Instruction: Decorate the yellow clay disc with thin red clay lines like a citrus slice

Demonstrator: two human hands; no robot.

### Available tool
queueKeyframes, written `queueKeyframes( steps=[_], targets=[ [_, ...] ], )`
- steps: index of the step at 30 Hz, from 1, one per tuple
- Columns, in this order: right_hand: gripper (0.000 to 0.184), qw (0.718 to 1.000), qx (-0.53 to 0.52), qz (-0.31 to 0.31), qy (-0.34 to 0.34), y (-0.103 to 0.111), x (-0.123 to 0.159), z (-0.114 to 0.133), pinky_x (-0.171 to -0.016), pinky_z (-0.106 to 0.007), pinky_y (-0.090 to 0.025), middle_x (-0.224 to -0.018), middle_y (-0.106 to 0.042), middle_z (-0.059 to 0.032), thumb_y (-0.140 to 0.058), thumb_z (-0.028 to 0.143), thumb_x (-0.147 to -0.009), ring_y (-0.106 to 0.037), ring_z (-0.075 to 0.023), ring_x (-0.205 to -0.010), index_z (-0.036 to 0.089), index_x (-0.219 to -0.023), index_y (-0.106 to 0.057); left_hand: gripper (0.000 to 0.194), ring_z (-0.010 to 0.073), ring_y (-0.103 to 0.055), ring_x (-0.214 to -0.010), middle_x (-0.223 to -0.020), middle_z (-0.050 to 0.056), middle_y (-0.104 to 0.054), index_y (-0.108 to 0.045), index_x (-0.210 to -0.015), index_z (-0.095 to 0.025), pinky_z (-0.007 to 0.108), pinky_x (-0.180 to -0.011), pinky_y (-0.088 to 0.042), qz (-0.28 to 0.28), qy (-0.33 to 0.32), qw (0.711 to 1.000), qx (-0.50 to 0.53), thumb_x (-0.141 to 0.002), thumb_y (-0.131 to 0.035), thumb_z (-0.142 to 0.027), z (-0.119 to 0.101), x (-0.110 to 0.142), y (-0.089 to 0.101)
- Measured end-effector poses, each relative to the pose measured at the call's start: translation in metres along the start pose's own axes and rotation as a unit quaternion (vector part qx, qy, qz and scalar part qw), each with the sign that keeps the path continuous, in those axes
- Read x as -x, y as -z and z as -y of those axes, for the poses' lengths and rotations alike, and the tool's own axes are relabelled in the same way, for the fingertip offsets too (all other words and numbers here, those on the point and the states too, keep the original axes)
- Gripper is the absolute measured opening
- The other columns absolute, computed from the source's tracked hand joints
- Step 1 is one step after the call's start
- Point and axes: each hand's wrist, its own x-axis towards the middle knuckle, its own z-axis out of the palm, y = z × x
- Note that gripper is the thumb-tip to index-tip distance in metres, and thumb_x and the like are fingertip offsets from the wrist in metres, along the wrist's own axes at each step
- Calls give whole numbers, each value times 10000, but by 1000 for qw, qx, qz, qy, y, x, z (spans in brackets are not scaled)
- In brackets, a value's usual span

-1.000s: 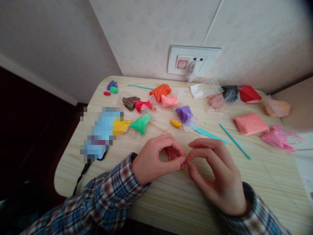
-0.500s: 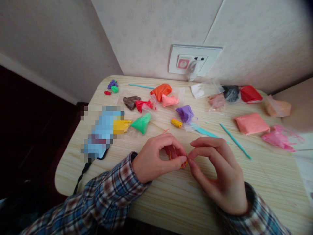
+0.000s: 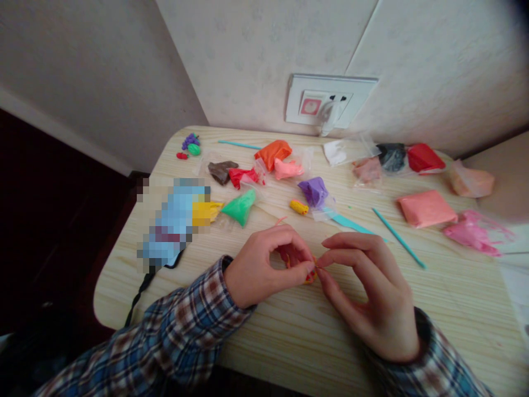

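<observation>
My left hand (image 3: 270,267) is closed in a pinch, thumb against fingertips, on a small yellow-and-red clay piece (image 3: 310,277), mostly hidden behind the fingers. My right hand (image 3: 374,298) meets it tip to tip, thumb and forefinger pinched together at the piece's edge; what lies between those fingertips is too small to make out. A thin orange-pink clay strand (image 3: 281,220) shows just beyond my left knuckles. Farther back lie a short yellow clay roll (image 3: 298,207) with red specks, a bag of purple clay (image 3: 314,192) and a flat blue clay knife (image 3: 349,222).
Bags of green clay (image 3: 241,208), orange clay (image 3: 274,155) and salmon clay (image 3: 427,208) lie about the table. A blue stick (image 3: 399,238) is right of centre. Small clay fruits (image 3: 193,149) sit at the back left. A blurred-out phone-like object (image 3: 171,220) trails a cable (image 3: 138,295).
Both hands stay nearly in place at the clay piece. The right fingertips have shifted very slightly, and a bit more of the piece's yellow edge shows between the hands.
</observation>
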Motion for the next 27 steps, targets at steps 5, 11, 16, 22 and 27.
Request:
queueKeyframes(
  steps=[5,11,16,22,27],
  targets=[
    [126,1000,-3,3,3,0,0,0,-760,-309,-483,-961,-539,-70,-551,115,-802,-546,-174,-912,176,-913,-542,64,97,-539,-644,-703,13,-594,-607,-703,-113,210,-612,-454,1,6,1000,7,-734,-603,-169,0,0,-1],
    [124,1000,3,5,5,0,0,0,-758,-309,-482,-962,-539,-69,-548,114,-805,-546,-176,-912,183,-907,-539,65,95,-539,-644,-704,11,-591,-604,-704,-115,210,-615,-454,0,11,1000,8,-734,-601,-173,-1,0,-1],
    [120,1000,6,1,6,-2,0,0,-752,-306,-483,-956,-541,-68,-544,110,-806,-547,-174,-906,183,-900,-537,59,95,-543,-643,-699,11,-597,-603,-702,-117,209,-613,-454,2,12,1000,9,-732,-602,-168,0,0,-1],
    [115,1000,9,1,8,-1,1,0,-742,-316,-485,-953,-546,-69,-548,114,-801,-552,-180,-899,186,-890,-534,55,99,-545,-646,-701,10,-598,-609,-708,-121,214,-615,-457,1,8,1000,3,-721,-617,-174,0,1,-1],
    [109,1000,8,3,6,-1,1,1,-733,-317,-487,-949,-552,-72,-546,115,-797,-558,-180,-888,183,-881,-534,44,94,-539,-644,-694,5,-595,-600,-693,-124,207,-613,-456,5,8,1000,6,-720,-612,-157,0,0,-1]
  ],
)
